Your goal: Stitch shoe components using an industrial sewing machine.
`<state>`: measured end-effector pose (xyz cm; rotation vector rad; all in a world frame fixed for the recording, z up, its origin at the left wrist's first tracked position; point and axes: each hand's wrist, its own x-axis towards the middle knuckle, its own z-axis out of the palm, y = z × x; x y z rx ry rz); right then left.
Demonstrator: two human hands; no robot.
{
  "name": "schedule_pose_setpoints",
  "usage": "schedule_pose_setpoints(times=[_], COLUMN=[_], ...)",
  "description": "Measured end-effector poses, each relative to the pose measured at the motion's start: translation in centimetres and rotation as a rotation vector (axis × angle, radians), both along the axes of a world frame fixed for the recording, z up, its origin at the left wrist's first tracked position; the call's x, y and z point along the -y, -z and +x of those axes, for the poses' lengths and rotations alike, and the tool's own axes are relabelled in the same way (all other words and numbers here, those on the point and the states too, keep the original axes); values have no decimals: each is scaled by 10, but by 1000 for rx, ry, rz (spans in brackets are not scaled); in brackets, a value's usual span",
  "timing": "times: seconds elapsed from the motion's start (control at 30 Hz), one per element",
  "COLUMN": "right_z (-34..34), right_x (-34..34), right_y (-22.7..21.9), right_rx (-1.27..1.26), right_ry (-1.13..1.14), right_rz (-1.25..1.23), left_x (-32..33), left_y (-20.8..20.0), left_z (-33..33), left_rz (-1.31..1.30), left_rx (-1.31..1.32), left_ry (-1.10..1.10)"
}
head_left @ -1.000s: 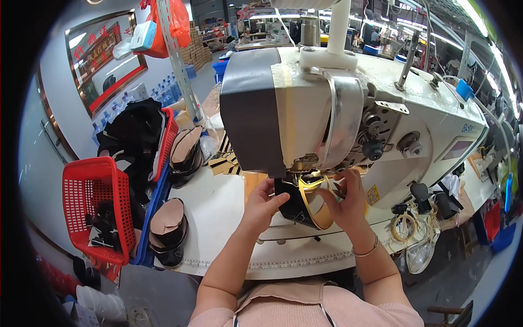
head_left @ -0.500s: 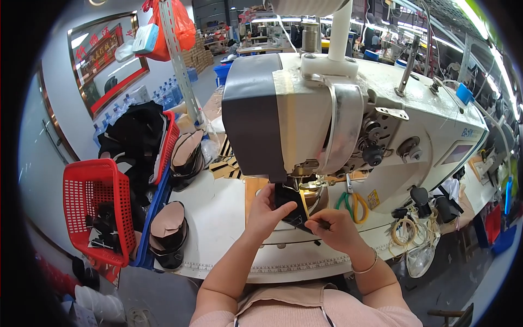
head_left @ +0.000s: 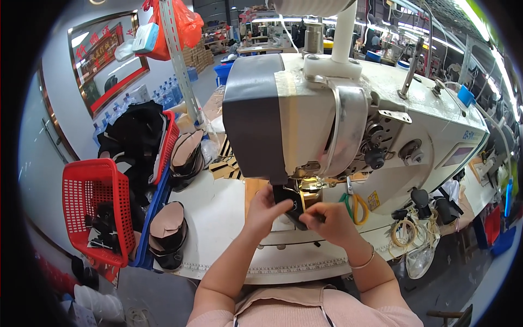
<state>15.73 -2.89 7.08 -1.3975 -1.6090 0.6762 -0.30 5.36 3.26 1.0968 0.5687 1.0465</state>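
Workshop counter [head_left: 212, 223], white and smooth with a curved front edge carrying a printed ruler strip, spans the centre of the frame. Sewing machine [head_left: 305, 109]: white painted body, rounded dark-grey end cover, and a bright curved metal guard, at upper centre. Black workpiece [head_left: 289, 201]: dark, flexible sheet with pale stitching and a yellow edge strip; located at the centre of the frame, beneath the machine head.

Left hand [head_left: 266, 213]: forearm enters from the lower edge and slants up to the right. Thumb extends rightward across the workpiece; the other fingers lie along its left side, with their tips partly hidden. How tightly this grip is closed cannot be told.

Right hand [head_left: 333, 222]: forearm slants up to the left, a thin metal bracelet [head_left: 366, 264] at the wrist. Fingers are curled; the grip is closed, thumb and forefinger pinching the lower right edge of the workpiece.

Scissors [head_left: 351, 194], with green and orange looped handles, lie just beyond the right hand. Stacked pieces [head_left: 168, 229], rounded, glossy black with pinkish tops, stand at centre left. Red basket [head_left: 124, 218], perforated plastic, sits farther left, holding black scraps.
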Motion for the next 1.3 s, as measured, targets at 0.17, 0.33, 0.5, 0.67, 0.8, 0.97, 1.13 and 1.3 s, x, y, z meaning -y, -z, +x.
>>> schedule_pose_setpoints(times=[0.17, 0.33, 0.5, 0.67, 0.8, 0.97, 1.13, 1.3], right_z=[0, -1, -1, -2, 3, 16, 27, 29], right_x=[7, -7, -13, -16, -18, -24, -32, -24], right_y=[3, 2, 1, 2, 9, 25, 26, 14], right_rx=[37, -3, -74, -67, -63, -212, -687, -892], right_ry=[16, 10, -14, 7, 1, 195, 202, 1], right_rz=[-28, -38, -83, -86, -36, 147, 91, 333], left_x=[21, 7, 1, -3, -9, -2, 20, 10], left_y=[10, 6, -3, -8, -9, -2, 10, 9], left_z=[-6, -4, -3, -2, -1, -1, 1, -1], left_rz=[43, 31, 6, 31, 9, -24, -199, -270], left_rx=[-15, -2, -8, -16, -24, 48, 162, 213], left_ry=[42, 26, 22, 12, 8, 15, -106, -31])
